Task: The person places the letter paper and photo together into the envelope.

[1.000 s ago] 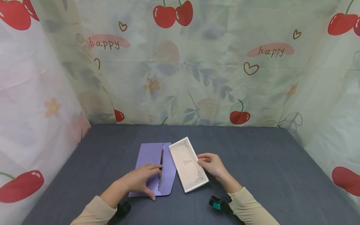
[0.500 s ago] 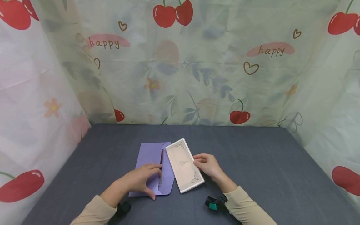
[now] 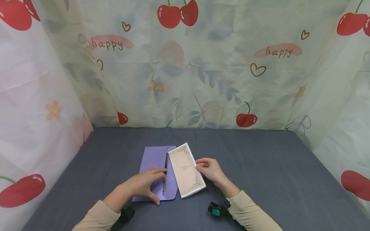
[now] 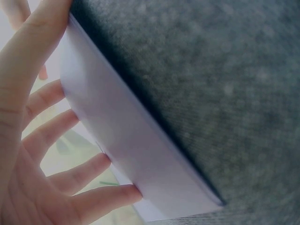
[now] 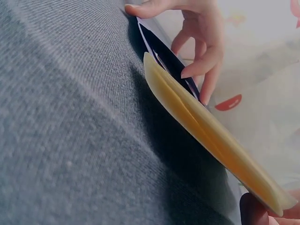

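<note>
A purple envelope (image 3: 153, 157) lies on the dark cloth with its flap (image 3: 172, 179) folded out to the right and its mouth gaping slightly. My left hand (image 3: 148, 183) rests on it, fingers spread toward the mouth and thumb at the near edge; its fingertips touch the purple paper (image 4: 108, 126) in the left wrist view. My right hand (image 3: 211, 170) pinches the right long edge of a cream folded card (image 3: 185, 170) printed with grey corner scrolls. Tilted, the card overlaps the flap in the head view. Its layered edge (image 5: 206, 126) shows in the right wrist view, raised over its shadow.
A dark cloth (image 3: 260, 166) covers the table. Behind and at both sides hangs a pale curtain (image 3: 208, 48) printed with cherries and flowers. Dark bands with devices, one with a teal patch (image 3: 215, 212), sit at both wrists.
My right hand has moved left with the card, bringing it further over the envelope's flap. The left hand and the envelope stay in place.
</note>
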`<action>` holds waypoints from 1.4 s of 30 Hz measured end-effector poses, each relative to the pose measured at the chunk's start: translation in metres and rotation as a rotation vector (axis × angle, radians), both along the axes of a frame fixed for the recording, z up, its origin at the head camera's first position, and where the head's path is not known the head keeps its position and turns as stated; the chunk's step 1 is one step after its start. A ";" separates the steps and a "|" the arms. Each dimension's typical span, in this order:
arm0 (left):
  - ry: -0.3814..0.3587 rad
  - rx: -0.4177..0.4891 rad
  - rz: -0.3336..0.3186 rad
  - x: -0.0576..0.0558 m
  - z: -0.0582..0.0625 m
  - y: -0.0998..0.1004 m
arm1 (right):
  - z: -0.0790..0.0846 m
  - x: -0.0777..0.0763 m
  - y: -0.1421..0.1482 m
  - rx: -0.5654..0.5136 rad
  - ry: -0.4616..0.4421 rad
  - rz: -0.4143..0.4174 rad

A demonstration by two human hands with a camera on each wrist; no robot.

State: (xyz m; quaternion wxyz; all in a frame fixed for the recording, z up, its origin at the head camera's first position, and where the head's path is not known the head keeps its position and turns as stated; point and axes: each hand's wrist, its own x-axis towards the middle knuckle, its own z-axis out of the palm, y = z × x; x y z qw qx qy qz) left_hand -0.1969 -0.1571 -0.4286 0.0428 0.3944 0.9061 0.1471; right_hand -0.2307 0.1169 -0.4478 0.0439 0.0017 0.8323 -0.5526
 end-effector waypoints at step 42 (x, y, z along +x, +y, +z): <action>0.022 -0.003 -0.010 -0.003 -0.004 0.000 | -0.004 -0.002 -0.021 -0.061 0.000 0.045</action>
